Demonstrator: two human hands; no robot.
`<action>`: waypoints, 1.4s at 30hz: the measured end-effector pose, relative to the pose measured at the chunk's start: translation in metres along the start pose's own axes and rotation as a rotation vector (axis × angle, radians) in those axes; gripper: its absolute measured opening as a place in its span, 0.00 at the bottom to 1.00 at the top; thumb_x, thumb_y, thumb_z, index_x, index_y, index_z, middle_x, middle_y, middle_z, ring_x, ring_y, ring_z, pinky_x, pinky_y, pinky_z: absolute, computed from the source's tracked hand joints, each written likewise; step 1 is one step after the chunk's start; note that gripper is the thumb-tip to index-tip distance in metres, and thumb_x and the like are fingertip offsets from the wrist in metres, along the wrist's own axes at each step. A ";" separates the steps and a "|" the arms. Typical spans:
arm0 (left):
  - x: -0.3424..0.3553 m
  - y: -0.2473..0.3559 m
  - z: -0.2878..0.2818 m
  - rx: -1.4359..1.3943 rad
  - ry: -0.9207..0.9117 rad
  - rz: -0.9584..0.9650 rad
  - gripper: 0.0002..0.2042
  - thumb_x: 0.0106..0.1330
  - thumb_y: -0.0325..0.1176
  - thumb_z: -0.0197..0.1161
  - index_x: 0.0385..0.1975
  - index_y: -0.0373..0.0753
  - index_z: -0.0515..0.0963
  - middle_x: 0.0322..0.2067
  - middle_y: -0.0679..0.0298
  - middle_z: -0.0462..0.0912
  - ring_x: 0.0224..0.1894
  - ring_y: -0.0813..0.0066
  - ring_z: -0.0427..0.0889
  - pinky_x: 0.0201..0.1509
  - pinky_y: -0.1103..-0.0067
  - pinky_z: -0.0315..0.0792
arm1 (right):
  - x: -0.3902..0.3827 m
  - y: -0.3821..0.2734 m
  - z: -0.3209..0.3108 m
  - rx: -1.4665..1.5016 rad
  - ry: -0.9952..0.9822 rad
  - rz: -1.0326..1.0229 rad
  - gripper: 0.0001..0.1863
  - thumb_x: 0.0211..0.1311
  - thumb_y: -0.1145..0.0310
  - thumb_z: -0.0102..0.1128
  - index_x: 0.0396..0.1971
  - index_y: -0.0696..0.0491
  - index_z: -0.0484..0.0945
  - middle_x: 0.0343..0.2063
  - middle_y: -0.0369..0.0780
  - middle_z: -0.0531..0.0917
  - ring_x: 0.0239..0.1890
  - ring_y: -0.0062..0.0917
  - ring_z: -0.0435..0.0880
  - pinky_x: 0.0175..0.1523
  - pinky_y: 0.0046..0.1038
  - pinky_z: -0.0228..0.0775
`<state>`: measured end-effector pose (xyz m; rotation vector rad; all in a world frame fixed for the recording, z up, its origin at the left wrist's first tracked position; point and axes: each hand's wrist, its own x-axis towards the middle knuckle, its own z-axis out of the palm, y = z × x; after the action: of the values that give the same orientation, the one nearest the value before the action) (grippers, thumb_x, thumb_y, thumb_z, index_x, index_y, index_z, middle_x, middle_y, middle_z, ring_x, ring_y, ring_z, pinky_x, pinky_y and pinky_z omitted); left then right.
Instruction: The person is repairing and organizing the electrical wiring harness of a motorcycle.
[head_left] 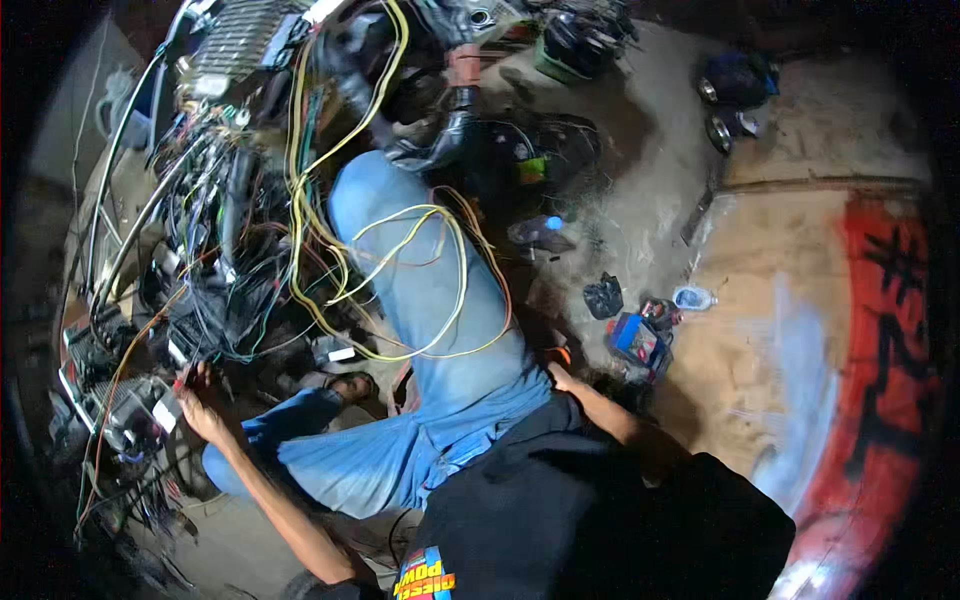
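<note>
At the lower left, my left hand (203, 408) reaches to the edge of a heap of wire harnesses (215, 290). Its fingers are bent together around something small and dark that I cannot make out. A white block-shaped part (167, 410) lies right beside these fingers. My right hand (568, 380) is down by my right hip, close to a small orange object (560, 354). Its fingers are mostly hidden, and whether it grips the orange object does not show. Loose yellow wires (462, 265) loop over my raised jean-clad leg and run up into the heap.
Metal finned units (235, 45) stand at the upper left. On the floor to the right lie a blue-and-red box-like item (637, 338), a black plastic bag (603, 297) and a clear bottle (694, 298). Farther right is a painted board (800, 340). Another person's arm (464, 75) appears at the top.
</note>
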<state>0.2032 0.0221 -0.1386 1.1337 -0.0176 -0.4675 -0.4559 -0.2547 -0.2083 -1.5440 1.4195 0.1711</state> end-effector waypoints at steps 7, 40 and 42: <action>0.003 -0.014 0.004 0.141 -0.144 0.131 0.15 0.72 0.37 0.48 0.48 0.32 0.72 0.47 0.56 0.77 0.48 0.65 0.77 0.54 0.71 0.71 | -0.026 0.027 0.053 0.355 -0.093 -0.061 0.28 0.67 0.58 0.47 0.62 0.57 0.59 0.60 0.45 0.65 0.61 0.32 0.63 0.63 0.33 0.55; -0.016 -0.034 0.083 0.822 -0.042 0.216 0.12 0.71 0.36 0.44 0.37 0.35 0.72 0.29 0.62 0.77 0.25 0.70 0.74 0.37 0.69 0.76 | -0.072 -0.193 -0.076 0.933 0.445 -0.300 0.18 0.67 0.64 0.50 0.53 0.56 0.71 0.22 0.27 0.67 0.19 0.07 0.60 0.21 0.12 0.52; -0.017 -0.046 0.135 0.245 0.230 -0.002 0.14 0.71 0.40 0.44 0.36 0.35 0.71 0.27 0.62 0.74 0.24 0.73 0.73 0.30 0.75 0.77 | -0.074 -0.250 -0.109 0.658 0.342 -0.389 0.20 0.68 0.62 0.48 0.55 0.57 0.69 0.18 0.27 0.63 0.15 0.06 0.56 0.16 0.12 0.48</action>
<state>0.1386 -0.1045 -0.1168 1.4237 0.1299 -0.3397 -0.3278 -0.3272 0.0326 -1.2807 1.2186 -0.7554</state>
